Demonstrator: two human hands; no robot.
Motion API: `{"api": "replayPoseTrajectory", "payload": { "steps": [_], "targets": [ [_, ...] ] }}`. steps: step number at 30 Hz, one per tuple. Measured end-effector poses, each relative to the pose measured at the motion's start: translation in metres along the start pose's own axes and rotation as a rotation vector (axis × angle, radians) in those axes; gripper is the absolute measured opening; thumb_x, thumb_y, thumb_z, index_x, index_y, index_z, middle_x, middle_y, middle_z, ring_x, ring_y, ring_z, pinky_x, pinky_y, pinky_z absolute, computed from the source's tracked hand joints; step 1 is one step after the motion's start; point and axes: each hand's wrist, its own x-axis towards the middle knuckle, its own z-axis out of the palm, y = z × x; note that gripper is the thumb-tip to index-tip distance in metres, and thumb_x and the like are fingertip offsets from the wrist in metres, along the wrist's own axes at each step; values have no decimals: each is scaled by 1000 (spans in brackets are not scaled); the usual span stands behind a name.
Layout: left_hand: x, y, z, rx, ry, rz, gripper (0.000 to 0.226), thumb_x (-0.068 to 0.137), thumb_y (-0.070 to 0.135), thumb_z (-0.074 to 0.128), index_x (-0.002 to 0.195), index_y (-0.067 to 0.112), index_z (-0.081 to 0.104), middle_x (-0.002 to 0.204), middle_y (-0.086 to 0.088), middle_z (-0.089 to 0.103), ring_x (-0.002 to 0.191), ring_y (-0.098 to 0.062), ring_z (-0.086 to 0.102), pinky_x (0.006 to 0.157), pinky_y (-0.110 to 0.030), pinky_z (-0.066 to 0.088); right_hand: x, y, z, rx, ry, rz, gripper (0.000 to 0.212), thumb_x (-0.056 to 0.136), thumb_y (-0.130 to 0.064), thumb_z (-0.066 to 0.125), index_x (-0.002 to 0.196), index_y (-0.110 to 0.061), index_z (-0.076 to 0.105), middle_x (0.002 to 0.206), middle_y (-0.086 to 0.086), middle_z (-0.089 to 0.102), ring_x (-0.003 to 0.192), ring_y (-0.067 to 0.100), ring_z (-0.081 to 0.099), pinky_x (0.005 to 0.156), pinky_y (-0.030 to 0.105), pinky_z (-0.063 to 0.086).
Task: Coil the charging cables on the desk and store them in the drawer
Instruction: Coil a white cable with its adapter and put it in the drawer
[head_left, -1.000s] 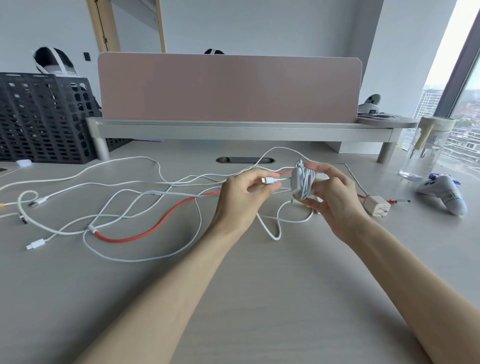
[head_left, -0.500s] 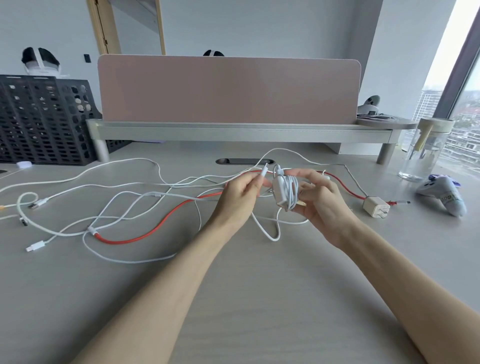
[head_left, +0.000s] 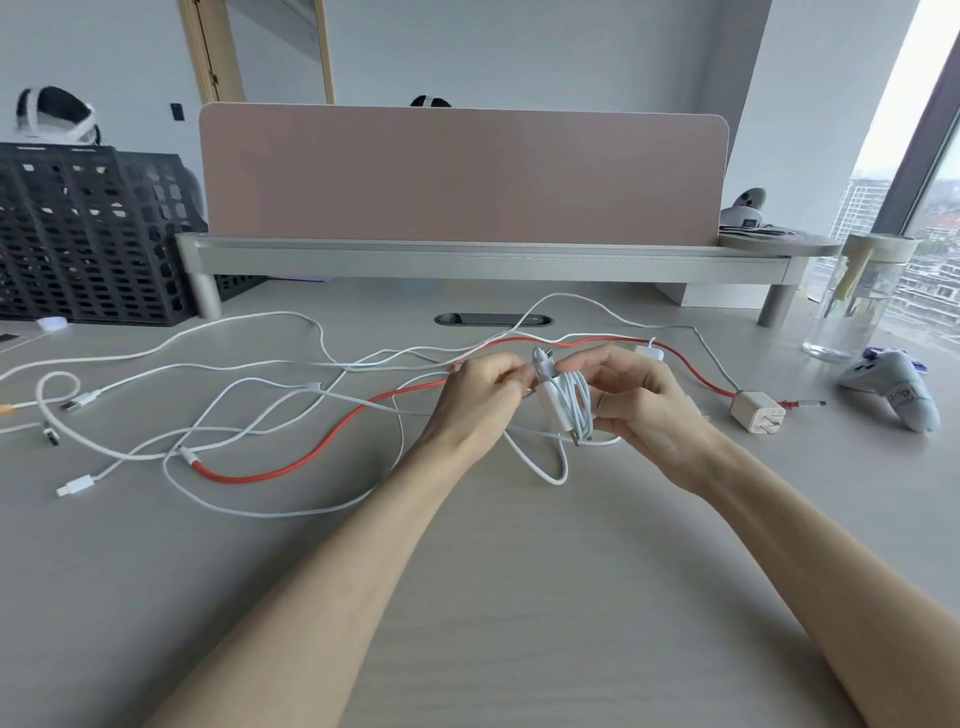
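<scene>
Compared with a second ago, the white cable bundle sits lower and further left, nearer the person, and stands more upright between the two hands. The right hand curls its fingers round the coil and holds it just above the worktop. The left hand pinches something small at the bundle's top edge, apparently the cord's free end.

The step looks like finishing this first coil. It would go best with the right hand's grip kept firm so the turns do not spring loose. The slack loop hanging below should be taken up, and the end tucked under a turn rather than left free.

A red cable and several loose white cables lie tangled on the worktop, uncoiled, with a white wall plug just right of the hands.

No drawer is in view. Whether the left fingertips hold a connector or bare cord is too small to tell, and the block inside the coil is mostly covered. Some cables run off the left edge.
</scene>
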Motion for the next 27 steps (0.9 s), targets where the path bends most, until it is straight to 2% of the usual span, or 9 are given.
{"api": "replayPoseTrajectory", "payload": {
  "steps": [2,6,11,13,16,18,22,25,27],
  "targets": [
    [0,2,-1,-109,-13,-20,15,92,26,59,94,11,62,54,7,52,56,-13,46,64,-28,38,1,1,-3,-10,-6,0,45,89,22,41,99,-12,69,102,13,69,89,26,61,74,34,53],
    [-4,7,-7,-222,-163,-73,26,93,28,60,118,20,55,68,0,61,58,-12,51,58,-14,41,1,-1,-7,-10,-47,-6,51,85,25,40,98,-14,70,111,17,70,93,23,63,71,32,51],
    [-3,8,-11,-193,-353,-108,30,91,47,48,110,33,66,79,4,65,69,-15,50,75,-33,35,1,-3,-12,-11,-79,-2,53,81,27,41,95,-14,72,107,12,72,95,23,66,70,30,53],
    [-1,10,-12,-202,-337,-122,39,85,48,43,107,26,68,78,5,65,68,-14,50,75,-34,36,1,-2,-12,-43,-75,-10,50,80,27,42,99,-10,71,109,15,72,99,28,65,72,33,53],
    [-2,11,-10,-149,-242,-71,34,98,38,42,106,15,66,77,8,63,57,-1,53,63,-14,41,2,0,-10,-126,-77,-24,44,81,26,45,103,-4,68,107,23,71,101,38,66,74,34,53],
    [-3,8,-5,-94,-208,-2,26,100,30,44,106,13,63,78,8,59,51,7,52,53,-8,39,1,1,-9,-176,-86,-38,41,83,24,47,105,-3,68,107,24,71,107,42,64,82,42,53],
    [-4,1,3,-35,-160,28,19,98,34,48,100,19,59,78,7,59,53,-4,52,59,-18,43,1,3,-8,-202,-86,-53,42,81,26,45,103,0,68,109,23,70,111,45,59,93,51,49],
    [-3,-1,2,-23,-123,6,14,95,38,50,96,26,58,82,-1,64,56,-14,52,68,-30,45,2,3,-7,-220,-79,-57,44,80,28,43,101,-1,69,109,23,70,111,45,57,89,44,49],
    [-2,-1,1,-5,-115,-21,13,94,38,51,96,28,58,87,-3,67,58,-15,54,68,-27,45,3,4,-6,-234,-86,-63,42,80,24,46,99,-5,70,109,23,70,111,45,57,86,39,50]
  ]
}}
